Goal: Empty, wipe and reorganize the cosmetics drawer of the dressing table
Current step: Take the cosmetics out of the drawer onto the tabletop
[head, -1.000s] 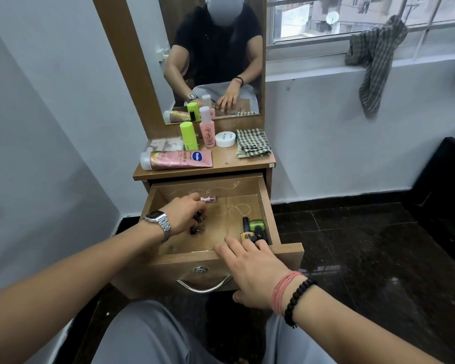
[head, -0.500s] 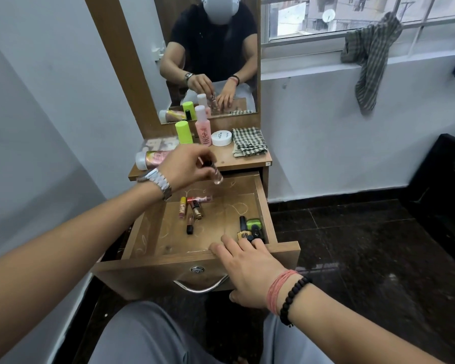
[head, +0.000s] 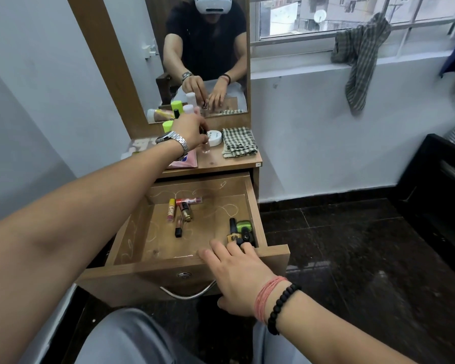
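The left hand (head: 192, 132) pinches a small clear bottle (head: 206, 147) with its fingers on the bench (head: 229, 162) beside a white jar (head: 214, 137), while the right hand (head: 237, 274) rests with straight fingers on the front edge of the open drawer (head: 147, 271), where lipsticks (head: 180, 212) lie.

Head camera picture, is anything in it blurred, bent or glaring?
In the head view the wide lens bows the window sill and the wall edges; the left hand at the small clear bottle is slightly soft; daylight from the window gives a dull sheen on the dark floor; the drawer reads sharp.
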